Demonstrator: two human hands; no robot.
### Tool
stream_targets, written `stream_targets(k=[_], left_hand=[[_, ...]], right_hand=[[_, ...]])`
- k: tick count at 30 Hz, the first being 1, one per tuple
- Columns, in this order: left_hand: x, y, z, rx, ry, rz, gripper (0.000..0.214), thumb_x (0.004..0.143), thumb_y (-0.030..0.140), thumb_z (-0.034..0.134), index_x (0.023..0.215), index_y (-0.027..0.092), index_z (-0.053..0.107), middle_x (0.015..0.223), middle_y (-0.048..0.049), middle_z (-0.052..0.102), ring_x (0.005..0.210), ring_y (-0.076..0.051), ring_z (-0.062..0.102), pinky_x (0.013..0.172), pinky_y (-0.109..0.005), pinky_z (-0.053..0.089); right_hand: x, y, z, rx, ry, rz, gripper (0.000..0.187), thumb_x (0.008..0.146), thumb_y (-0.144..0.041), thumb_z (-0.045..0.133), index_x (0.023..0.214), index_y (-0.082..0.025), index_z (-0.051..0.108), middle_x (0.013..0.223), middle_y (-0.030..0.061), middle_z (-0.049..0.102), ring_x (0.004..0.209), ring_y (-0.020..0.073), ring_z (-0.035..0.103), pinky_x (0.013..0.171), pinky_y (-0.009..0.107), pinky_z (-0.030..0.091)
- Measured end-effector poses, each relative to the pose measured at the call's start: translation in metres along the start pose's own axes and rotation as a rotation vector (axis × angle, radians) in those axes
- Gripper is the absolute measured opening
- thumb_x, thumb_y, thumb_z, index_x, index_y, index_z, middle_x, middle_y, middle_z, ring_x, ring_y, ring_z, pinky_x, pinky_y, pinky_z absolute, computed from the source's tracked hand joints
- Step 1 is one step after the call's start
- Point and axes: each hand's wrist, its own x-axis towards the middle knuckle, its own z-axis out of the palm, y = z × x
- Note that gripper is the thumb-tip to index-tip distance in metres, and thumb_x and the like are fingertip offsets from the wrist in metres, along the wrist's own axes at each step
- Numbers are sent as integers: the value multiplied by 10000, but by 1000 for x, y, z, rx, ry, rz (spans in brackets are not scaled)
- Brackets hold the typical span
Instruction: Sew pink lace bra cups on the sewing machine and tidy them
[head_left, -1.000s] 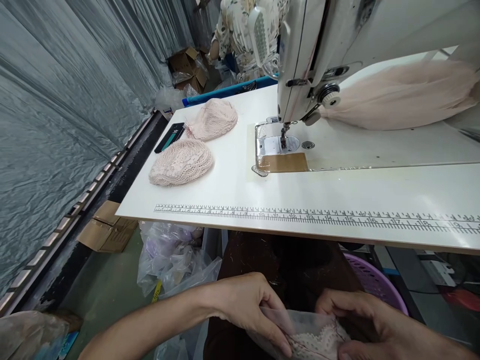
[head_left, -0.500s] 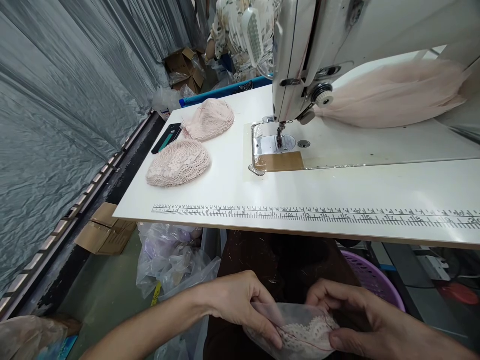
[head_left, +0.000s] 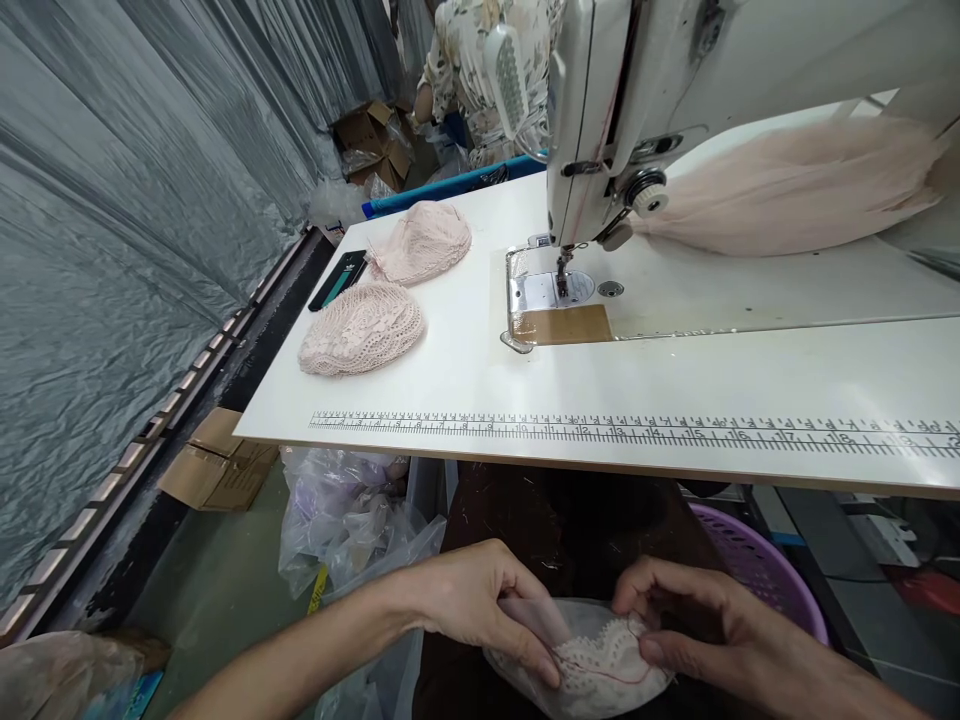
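A sheer, pale cup-shaped piece of fabric with a scalloped lace edge [head_left: 600, 655] lies over my lap, a reddish seam line running across the lace. My left hand [head_left: 491, 615] pinches its left side, thumb on top and fingers behind the sheer layer. At the right end, thumb and fingers of my right hand [head_left: 694, 625] are closed on the lace edge. Above, on the white table [head_left: 450, 385], rest two pink lace cups, a nearer one [head_left: 364, 330] and a farther one [head_left: 424, 242]. Both hands are below the table's front edge.
A sewing machine [head_left: 592, 130] stands on the table, with gathered pink mesh [head_left: 787, 190] under its arm. A dark phone-like item [head_left: 337, 280] lies by the cups. Below are plastic bags [head_left: 337, 520], a purple basket [head_left: 772, 570] and a cardboard box [head_left: 217, 465]. Another person [head_left: 487, 70] is behind.
My right thumb has shifted slightly left and up along the lace edge, and more of the reddish seam shows. My left hand keeps its pinch. The view has moved slightly.
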Motion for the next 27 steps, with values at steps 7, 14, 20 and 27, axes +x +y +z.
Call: stream_targets(k=[7, 14, 20, 27], left_hand=[[-4, 1, -1, 37, 15, 24, 547, 390, 449, 882, 836, 160, 751, 691, 12, 677, 649, -116, 617, 701, -218, 499], [-5, -3, -3, 69, 48, 24, 509, 406, 413, 886, 823, 154, 754, 686, 13, 666, 611, -91, 564, 629, -180, 466], [-9, -2, 0, 195, 126, 105, 380, 600, 365, 806, 909, 154, 744, 644, 16, 610, 556, -78, 491, 562, -169, 417], [-30, 39, -4, 360, 397, 302, 483, 714, 536, 699, 1021, 164, 709, 563, 51, 399, 505, -60, 275, 442, -173, 187]], right_hand=[[2, -6, 4, 11, 16, -30, 220, 821, -420, 612, 765, -208, 603, 712, -26, 559, 665, 138, 490, 611, 229, 399], [-1, -11, 4, 13, 51, -49, 153, 821, -323, 612, 730, -199, 603, 720, -27, 573, 706, 145, 510, 652, 234, 401], [1, -9, 6, 97, 144, -197, 224, 842, -367, 617, 681, -214, 588, 851, 5, 605, 819, 178, 588, 755, 265, 433], [-7, -35, 6, 263, 387, -281, 291, 904, -533, 492, 805, -261, 515, 848, -16, 580, 737, 145, 543, 684, 224, 457]])
